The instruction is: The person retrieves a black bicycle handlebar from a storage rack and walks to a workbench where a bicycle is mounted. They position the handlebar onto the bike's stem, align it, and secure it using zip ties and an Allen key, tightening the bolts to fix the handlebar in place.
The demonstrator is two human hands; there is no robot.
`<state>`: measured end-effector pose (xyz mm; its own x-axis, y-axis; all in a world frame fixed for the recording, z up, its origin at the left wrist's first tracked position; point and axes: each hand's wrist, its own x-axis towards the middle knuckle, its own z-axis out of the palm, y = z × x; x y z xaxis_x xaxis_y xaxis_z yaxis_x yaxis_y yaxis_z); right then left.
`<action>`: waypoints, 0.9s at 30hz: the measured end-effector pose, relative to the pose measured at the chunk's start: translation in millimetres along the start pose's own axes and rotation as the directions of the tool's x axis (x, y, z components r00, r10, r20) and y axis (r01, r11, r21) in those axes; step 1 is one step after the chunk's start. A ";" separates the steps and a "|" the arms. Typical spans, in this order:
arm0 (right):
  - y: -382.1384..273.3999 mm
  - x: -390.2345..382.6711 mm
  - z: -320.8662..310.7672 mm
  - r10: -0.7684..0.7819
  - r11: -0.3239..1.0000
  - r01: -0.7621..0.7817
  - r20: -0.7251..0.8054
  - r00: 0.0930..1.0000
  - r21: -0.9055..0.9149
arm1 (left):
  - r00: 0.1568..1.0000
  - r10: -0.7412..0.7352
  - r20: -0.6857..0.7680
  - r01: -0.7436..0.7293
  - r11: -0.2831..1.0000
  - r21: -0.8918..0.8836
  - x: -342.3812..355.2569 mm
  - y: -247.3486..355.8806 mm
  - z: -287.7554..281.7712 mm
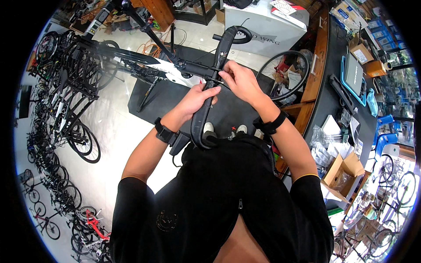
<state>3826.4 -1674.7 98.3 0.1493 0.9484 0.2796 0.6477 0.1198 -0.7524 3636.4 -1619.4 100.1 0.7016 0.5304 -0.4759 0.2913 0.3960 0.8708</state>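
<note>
A white and black bicycle frame [160, 70] reaches in from the left, with a black stem [195, 69] clamped to a black drop handlebar [201, 120]. My left hand [198, 101] is wrapped round the handlebar just on the near side of the stem, thumb lying along the top. Close by, at the stem's front end, my right hand [241, 81] is closed in a pinch, its fingertips against the bar. A thin dark piece shows beside those fingertips, too small to name. One curved end of the handlebar points toward my waist, the other away from me.
A dark mat [153, 103] lies under the bicycle. To the right stand a loose wheel [302, 65] and a long black-topped counter [322, 103] with an open cardboard box [344, 175]. A large grey box [267, 33] is ahead. Many bicycles [66, 109] line the left side.
</note>
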 end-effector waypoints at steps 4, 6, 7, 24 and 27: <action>1.0 3.4 2.1 0.038 0.992 -0.036 0.022 0.999 -0.119 | 1.000 0.003 -0.026 -0.003 1.000 -0.013 -0.1 -1.1 1.4; -6.6 0.8 -2.8 0.078 0.997 -0.077 0.016 0.997 -0.013 | 1.000 -0.008 -0.027 0.008 1.000 -0.007 0.0 -0.7 1.0; -5.3 2.3 -2.0 0.055 0.998 -0.054 0.022 0.998 -0.027 | 1.000 -0.013 -0.021 0.013 1.000 0.001 0.5 -0.9 -0.9; 2.1 3.8 3.8 -0.023 0.976 0.031 0.040 0.999 -0.217 | 1.000 -0.023 -0.001 0.023 1.000 0.016 -0.9 2.4 -0.5; -4.5 -0.7 0.0 0.037 0.998 -0.036 0.021 0.999 -0.057 | 1.000 -0.010 -0.009 0.010 1.000 0.008 -0.8 2.2 0.3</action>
<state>3823.4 -1675.9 101.5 0.1577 0.9582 0.2388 0.6837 0.0686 -0.7265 3636.7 -1619.2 102.5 0.6924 0.5332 -0.4860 0.3040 0.3953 0.8668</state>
